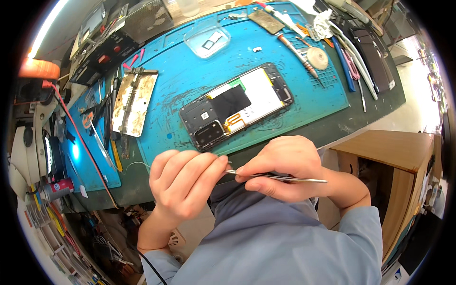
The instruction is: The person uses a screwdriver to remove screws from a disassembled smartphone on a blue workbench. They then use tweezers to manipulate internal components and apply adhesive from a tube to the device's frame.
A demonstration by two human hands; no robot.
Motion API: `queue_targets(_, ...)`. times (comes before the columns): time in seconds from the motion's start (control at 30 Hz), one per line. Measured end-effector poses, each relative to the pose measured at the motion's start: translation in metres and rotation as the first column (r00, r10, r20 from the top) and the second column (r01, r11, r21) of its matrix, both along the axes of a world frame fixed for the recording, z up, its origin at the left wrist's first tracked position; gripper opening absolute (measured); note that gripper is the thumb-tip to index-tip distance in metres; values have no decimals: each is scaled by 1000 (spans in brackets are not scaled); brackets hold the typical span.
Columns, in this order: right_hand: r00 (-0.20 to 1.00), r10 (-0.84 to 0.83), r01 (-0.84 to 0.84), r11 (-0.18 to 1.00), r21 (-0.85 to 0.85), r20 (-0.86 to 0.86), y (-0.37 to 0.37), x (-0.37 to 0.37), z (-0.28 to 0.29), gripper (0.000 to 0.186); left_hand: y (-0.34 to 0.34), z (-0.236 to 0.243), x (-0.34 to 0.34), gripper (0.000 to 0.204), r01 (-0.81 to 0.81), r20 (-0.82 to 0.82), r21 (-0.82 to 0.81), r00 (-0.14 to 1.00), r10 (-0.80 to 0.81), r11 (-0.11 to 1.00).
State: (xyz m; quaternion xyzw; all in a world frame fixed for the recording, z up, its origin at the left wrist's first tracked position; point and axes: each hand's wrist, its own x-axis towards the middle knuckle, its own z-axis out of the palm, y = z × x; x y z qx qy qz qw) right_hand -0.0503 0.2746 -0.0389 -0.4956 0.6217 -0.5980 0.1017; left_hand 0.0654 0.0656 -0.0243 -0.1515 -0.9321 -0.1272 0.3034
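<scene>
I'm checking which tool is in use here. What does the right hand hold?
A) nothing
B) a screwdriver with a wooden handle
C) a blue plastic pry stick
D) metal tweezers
D: the right hand pinches slim metal tweezers, whose tip points toward the left hand's fingertips, in front of the opened phone on the blue mat.

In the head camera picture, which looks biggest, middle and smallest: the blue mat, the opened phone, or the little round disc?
1. Blue mat, by far the largest.
2. Opened phone, lying on the mat.
3. Round disc, smallest.
All three sit on the same bench, so nearness hardly changes the order.
</scene>
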Motion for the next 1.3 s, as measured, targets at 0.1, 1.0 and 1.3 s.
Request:
queue_targets(0.1, 983, 68, -70, 997, 9, 169, 10, -2, 9, 12, 5, 10, 7, 20, 27, 28, -14, 999, -27, 1000)
queue_targets(1.0, 841, -398, 449, 891, 63, -367, 67, -40, 0, 27, 63, 9, -57, 37, -49, 242, 22, 969, 42, 999)
queue_targets(1.3, 825, -402, 444, 896, 14, -396, 65, -38, -5, 28, 60, 8, -59, 34, -29, 224, 51, 974, 17, 998)
